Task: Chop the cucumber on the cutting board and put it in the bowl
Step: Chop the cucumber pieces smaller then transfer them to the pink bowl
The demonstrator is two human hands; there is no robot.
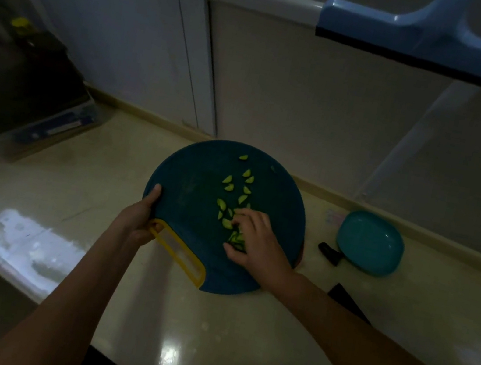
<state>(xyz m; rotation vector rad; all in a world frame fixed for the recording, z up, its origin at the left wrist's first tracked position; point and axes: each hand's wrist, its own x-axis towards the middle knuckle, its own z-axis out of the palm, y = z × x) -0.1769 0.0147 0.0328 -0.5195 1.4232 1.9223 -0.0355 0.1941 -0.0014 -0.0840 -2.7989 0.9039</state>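
The left hand (143,216) grips the cutting board (194,180) at its near-left edge, likely steadying it. The right hand (254,239) curls around the near cucumber pieces (242,199) on the board, seemingly gathering them for the bowl (370,242) on the right.

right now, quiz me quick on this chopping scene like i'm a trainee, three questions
1. True or false: the cucumber pieces already lie in the bowl.
2. What does the left hand grip? A) the cutting board at its edge B) the bowl C) a knife
3. Fill in: on the counter, the bowl stands to the ___ of the cutting board.

Key: 1 false, they are on the cutting board; 2 A; 3 right.
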